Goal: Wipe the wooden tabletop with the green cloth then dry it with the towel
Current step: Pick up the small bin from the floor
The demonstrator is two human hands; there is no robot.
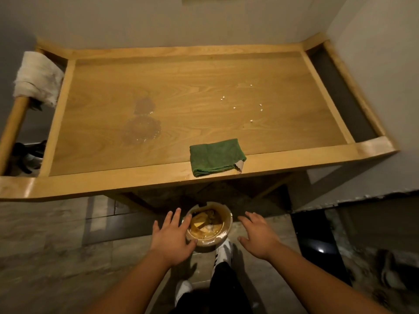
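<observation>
The wooden tabletop (192, 87) has a raised rim and fills the upper half of the head view. Two wet brown spill patches (142, 123) lie left of centre, and several small white crumbs (247, 105) are scattered to the right. A folded green cloth (215, 156) rests over the near rim, right of centre. A white towel (38, 78) hangs over the rail at the table's left end. My left hand (172, 239) and my right hand (258, 236) hover below the table edge, fingers spread, holding nothing.
A round bin (209, 224) with rubbish inside stands on the tiled floor between my hands, under the table's front edge. Walls close in behind and to the right. A dark glossy object (317, 243) sits on the floor at the right. My feet are below.
</observation>
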